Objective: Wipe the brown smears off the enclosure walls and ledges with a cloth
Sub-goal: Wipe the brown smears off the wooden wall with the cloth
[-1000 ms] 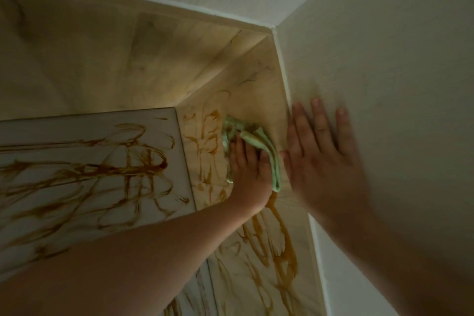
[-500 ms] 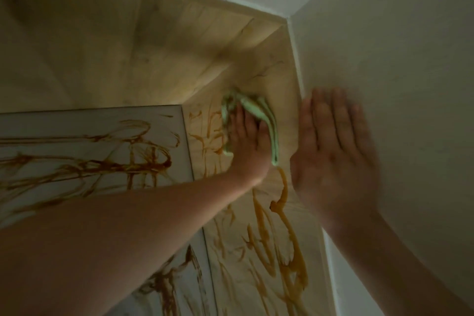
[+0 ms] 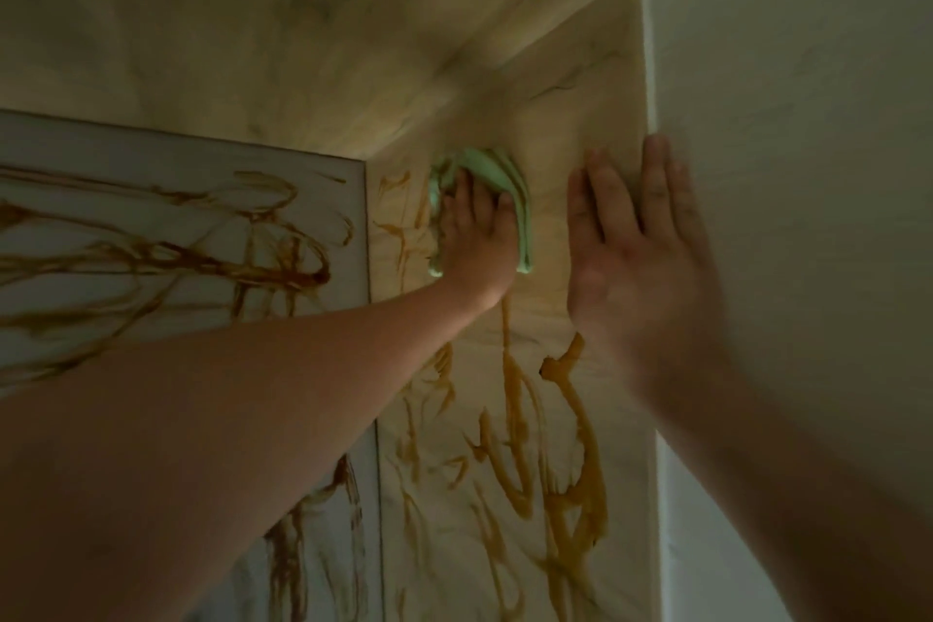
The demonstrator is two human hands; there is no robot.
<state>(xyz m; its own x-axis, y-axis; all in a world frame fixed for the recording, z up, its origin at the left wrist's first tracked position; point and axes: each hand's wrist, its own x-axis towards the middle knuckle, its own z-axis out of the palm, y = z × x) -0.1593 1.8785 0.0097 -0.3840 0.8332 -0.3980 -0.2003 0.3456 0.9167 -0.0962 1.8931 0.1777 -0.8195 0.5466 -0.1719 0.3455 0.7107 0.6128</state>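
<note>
Moved: the right hand (image 3: 636, 258) has slid left, from the white wall (image 3: 808, 116) onto the edge of the wooden side panel (image 3: 580, 106).
Surface: brown smears (image 3: 580, 470) streak that panel and the pale back panel (image 3: 101, 157).
Cloth: the green cloth (image 3: 505, 167) is high on the side panel, under the left hand (image 3: 474, 242).
Fingers: both hands flat, with straight fingers; the left presses the cloth, the right holds nothing.
Count: one cloth, two hands, two smeared panels.

cloth (image 3: 497, 167) – pale green | smears (image 3: 575, 460) – brown streaks | walls (image 3: 580, 106) – cream woodgrain
</note>
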